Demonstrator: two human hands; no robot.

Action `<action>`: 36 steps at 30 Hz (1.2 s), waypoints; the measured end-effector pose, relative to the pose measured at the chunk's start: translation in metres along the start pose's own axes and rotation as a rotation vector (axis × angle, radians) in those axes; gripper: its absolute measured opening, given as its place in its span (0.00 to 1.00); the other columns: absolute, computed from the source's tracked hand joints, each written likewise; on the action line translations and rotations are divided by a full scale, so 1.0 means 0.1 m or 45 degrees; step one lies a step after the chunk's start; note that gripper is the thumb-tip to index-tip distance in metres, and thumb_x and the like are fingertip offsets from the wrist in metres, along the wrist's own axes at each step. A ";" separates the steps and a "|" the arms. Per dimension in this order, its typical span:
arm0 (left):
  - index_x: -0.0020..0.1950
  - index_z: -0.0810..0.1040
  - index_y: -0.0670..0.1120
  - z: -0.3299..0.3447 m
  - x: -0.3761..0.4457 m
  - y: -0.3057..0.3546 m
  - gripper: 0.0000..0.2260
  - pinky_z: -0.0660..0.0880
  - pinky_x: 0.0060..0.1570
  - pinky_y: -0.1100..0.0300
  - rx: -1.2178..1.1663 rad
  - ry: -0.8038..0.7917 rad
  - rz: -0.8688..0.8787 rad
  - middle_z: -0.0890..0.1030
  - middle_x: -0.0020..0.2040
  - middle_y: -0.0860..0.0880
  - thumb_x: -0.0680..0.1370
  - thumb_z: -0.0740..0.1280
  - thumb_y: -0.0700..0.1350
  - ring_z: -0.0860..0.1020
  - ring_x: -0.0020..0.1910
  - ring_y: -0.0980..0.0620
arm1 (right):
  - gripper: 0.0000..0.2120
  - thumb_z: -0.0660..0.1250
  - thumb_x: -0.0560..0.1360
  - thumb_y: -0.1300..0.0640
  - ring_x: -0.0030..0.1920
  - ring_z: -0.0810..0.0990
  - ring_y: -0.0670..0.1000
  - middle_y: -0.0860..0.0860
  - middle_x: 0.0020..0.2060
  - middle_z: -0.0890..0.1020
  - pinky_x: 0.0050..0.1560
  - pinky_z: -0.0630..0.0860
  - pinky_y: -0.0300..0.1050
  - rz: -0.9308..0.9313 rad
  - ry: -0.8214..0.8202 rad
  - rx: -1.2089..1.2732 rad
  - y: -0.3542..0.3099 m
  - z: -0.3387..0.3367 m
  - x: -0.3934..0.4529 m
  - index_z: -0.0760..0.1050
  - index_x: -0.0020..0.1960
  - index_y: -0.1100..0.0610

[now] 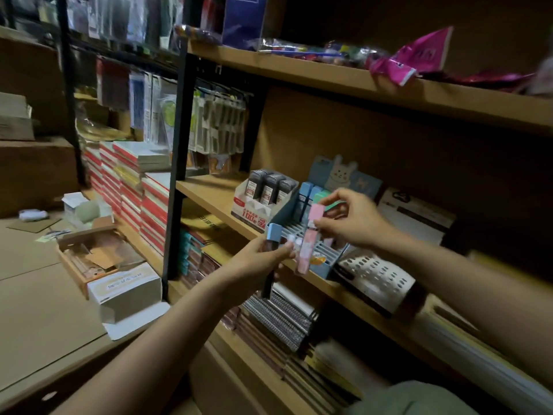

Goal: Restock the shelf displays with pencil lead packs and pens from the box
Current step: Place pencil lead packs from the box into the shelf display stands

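My left hand (257,259) grips a few lead packs, among them one with a blue cap (274,232), in front of the middle shelf. My right hand (350,218) pinches a pink-capped lead pack (309,235) by its top, held upright over the slotted blue display stand (321,250) with a rabbit header. More blue and green packs (311,194) stand in the back rows of that stand. To its left a white display (260,202) holds dark lead packs.
The wooden shelf (215,190) edge runs below the displays, with notebooks stacked underneath. An open white box (125,292) and a flat cardboard box (95,256) lie on the floor at left. A perforated pen display (377,280) sits right of the blue stand.
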State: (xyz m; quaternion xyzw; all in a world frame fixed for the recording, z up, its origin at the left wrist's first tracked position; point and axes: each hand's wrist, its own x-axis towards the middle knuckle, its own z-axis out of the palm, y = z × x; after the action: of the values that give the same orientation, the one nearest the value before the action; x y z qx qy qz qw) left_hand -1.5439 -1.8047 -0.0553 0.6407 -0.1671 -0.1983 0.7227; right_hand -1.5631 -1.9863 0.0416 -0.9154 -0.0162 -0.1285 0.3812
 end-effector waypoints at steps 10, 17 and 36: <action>0.66 0.72 0.46 0.10 -0.01 -0.20 0.15 0.80 0.48 0.54 -0.478 -0.163 -0.145 0.77 0.50 0.43 0.80 0.59 0.37 0.79 0.45 0.48 | 0.14 0.74 0.72 0.57 0.39 0.74 0.35 0.41 0.40 0.76 0.30 0.67 0.26 -0.207 0.435 -0.527 0.35 -0.62 0.02 0.70 0.50 0.51; 0.64 0.73 0.48 0.14 0.00 -0.22 0.12 0.68 0.38 0.60 -0.318 -0.098 -0.124 0.72 0.44 0.46 0.84 0.54 0.47 0.70 0.39 0.52 | 0.13 0.74 0.73 0.60 0.38 0.75 0.36 0.43 0.37 0.76 0.29 0.66 0.27 -0.263 0.423 -0.603 0.44 -0.47 0.17 0.69 0.46 0.51; 0.63 0.73 0.57 0.09 0.08 -0.27 0.14 0.74 0.42 0.57 -0.176 0.036 0.005 0.76 0.59 0.42 0.79 0.66 0.48 0.76 0.53 0.48 | 0.12 0.74 0.72 0.59 0.43 0.80 0.49 0.48 0.43 0.80 0.44 0.80 0.46 -0.168 0.391 -0.655 0.58 -0.26 0.24 0.71 0.48 0.52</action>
State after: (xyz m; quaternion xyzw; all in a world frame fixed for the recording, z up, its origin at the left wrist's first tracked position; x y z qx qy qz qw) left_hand -1.5431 -1.8194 -0.0813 0.5917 -0.1440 -0.1989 0.7678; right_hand -1.5379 -2.0474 0.0246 -0.9488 0.0152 -0.2895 0.1257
